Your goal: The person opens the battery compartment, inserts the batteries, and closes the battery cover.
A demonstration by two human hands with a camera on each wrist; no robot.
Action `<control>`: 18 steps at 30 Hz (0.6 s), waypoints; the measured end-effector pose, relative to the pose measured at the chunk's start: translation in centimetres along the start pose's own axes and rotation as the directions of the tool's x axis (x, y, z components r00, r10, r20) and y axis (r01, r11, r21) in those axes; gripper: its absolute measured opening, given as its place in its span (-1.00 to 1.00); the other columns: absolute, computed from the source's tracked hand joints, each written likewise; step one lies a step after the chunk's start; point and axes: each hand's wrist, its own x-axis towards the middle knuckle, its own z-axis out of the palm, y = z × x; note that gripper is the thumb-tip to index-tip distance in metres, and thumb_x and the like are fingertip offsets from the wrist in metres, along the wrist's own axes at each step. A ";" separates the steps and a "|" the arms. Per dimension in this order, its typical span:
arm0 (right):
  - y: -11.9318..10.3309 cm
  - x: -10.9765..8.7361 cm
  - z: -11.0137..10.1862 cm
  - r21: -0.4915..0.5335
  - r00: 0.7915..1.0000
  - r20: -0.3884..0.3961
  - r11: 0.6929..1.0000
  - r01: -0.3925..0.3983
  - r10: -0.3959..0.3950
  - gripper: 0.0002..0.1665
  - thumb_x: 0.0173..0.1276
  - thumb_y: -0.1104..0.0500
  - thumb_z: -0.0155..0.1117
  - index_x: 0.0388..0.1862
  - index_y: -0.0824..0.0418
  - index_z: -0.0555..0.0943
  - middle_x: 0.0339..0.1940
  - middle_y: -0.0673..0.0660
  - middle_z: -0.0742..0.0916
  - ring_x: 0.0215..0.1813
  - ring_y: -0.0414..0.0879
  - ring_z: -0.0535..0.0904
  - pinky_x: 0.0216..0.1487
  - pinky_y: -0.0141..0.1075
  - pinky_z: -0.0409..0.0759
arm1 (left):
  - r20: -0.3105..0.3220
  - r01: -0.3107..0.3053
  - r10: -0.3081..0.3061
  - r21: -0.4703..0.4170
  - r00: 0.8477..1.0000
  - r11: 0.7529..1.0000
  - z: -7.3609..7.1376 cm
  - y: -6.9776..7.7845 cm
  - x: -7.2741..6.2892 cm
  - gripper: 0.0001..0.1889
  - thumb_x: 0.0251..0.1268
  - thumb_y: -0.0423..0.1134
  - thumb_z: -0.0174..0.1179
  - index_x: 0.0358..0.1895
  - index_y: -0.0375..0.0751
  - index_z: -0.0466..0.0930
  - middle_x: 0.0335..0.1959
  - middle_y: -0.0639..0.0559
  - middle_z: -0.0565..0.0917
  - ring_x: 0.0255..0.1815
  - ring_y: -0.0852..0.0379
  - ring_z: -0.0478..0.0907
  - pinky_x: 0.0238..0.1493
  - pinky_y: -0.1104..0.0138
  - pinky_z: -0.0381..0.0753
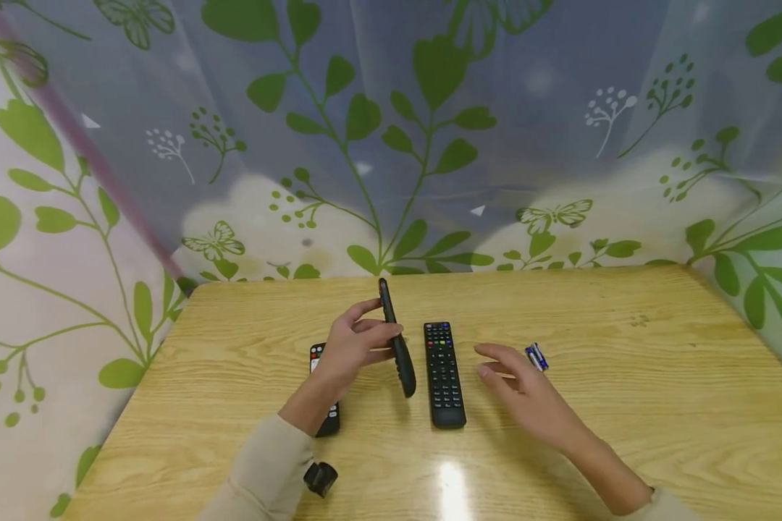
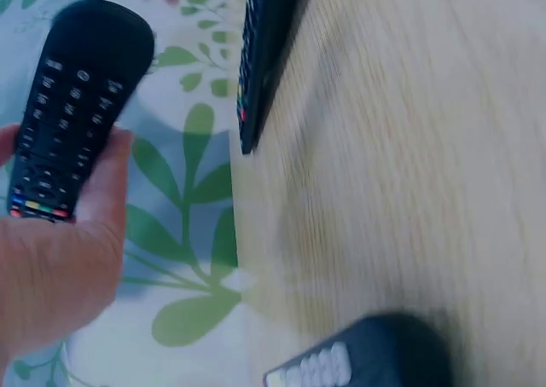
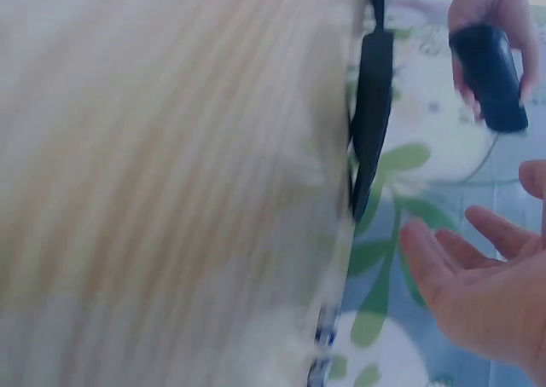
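My left hand [image 1: 348, 347] grips a black remote control [image 1: 397, 340] on edge above the table; the left wrist view shows its keypad face and a row of coloured buttons [image 2: 38, 206]. A second black remote [image 1: 444, 376] lies face up between my hands. Partly hidden under my left wrist lies a third remote [image 1: 328, 423] with white buttons. My right hand [image 1: 528, 398] hovers with relaxed fingers and holds nothing, between the middle remote and two small blue batteries [image 1: 537, 357].
The wooden table [image 1: 625, 376] ends at a patterned curtain [image 1: 391, 145] with green leaves along the back and both sides. A small black object [image 1: 320, 478] sits beside my left sleeve, near the front.
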 end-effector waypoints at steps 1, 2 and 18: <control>-0.3 0.1 0.4 0.037 1.000 0.007 0.999 -0.013 0.012 -0.47 0.54 0.00 -0.03 0.34 0.27 0.35 0.31 0.27 0.42 0.21 0.17 0.46 0.15 0.05 0.48 | 0.020 -0.011 0.012 -0.035 1.000 0.999 0.1 0.0 -0.1 -0.34 0.22 -0.34 0.27 0.38 -0.15 0.21 -0.05 -0.23 0.60 -0.13 -0.05 0.65 -0.03 0.11 0.62; -0.5 0.2 0.8 0.078 1.000 0.017 0.997 -0.028 0.026 -0.48 0.54 0.00 -0.03 0.34 0.26 0.36 0.29 0.28 0.45 0.18 0.15 0.49 0.13 0.03 0.51 | 0.042 -0.022 0.024 -0.067 0.999 0.997 0.1 0.0 -0.3 -0.34 0.24 -0.35 0.26 0.38 -0.16 0.20 -0.04 -0.23 0.60 -0.09 -0.05 0.64 0.01 0.11 0.60; -3.0 1.6 4.6 0.542 0.975 0.206 0.819 -0.186 0.085 -0.34 0.53 -0.01 -0.01 0.39 0.44 0.24 0.10 0.37 0.55 -0.01 0.08 0.60 0.06 -0.14 0.59 | 0.207 -0.075 0.116 -0.196 0.971 0.978 -0.3 -0.5 -0.9 -0.34 0.23 -0.42 0.23 0.39 -0.22 0.20 0.16 -0.35 0.49 0.12 -0.11 0.52 0.18 0.13 0.47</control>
